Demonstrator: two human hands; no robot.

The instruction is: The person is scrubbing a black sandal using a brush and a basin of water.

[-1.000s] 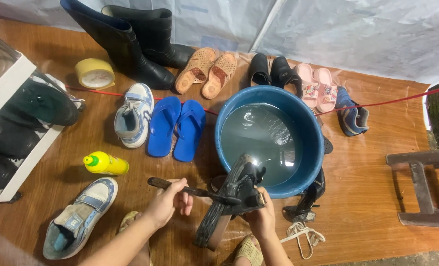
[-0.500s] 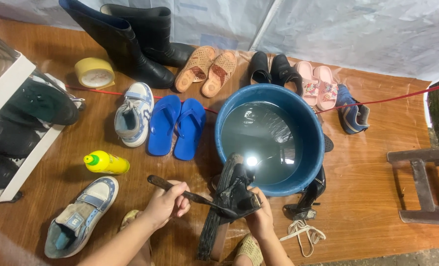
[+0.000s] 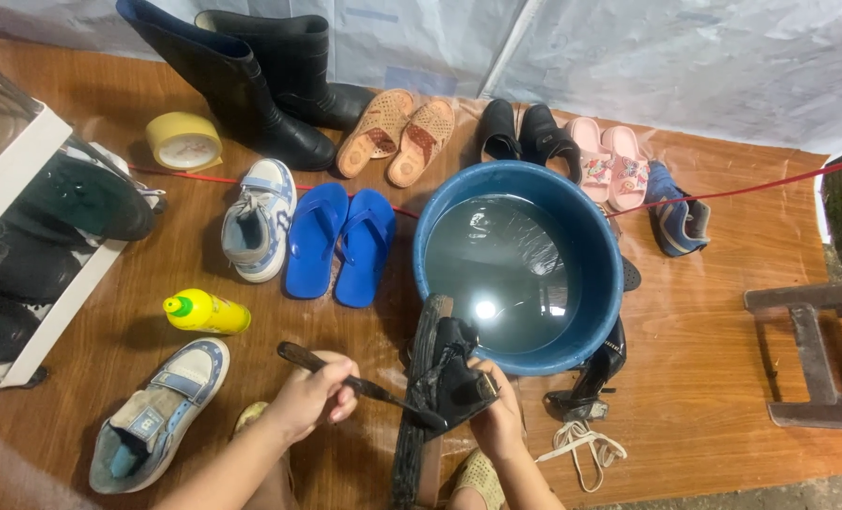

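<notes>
- Our left hand (image 3: pixel 312 397) grips a dark brush (image 3: pixel 345 380); our right hand (image 3: pixel 496 420) clasps a black shoe (image 3: pixel 454 378), held just beside the round blue basin (image 3: pixel 610 283) of murky water.
- Glossy wooden floor (image 3: pixel 723 359), wet.
- Near our left hand: yellow bottle (image 3: pixel 204 312), worn white sneaker (image 3: pixel 157 411).
- Blue flip-flops (image 3: pixel 341 244), tall black rubber boots (image 3: pixel 251 76) and woven tan sandals (image 3: pixel 397 137) lie beyond.

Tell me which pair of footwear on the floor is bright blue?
The blue flip-flops, lying flat side by side left of the blue basin. The other pairs are black boots, tan sandals and pink slippers.
</notes>
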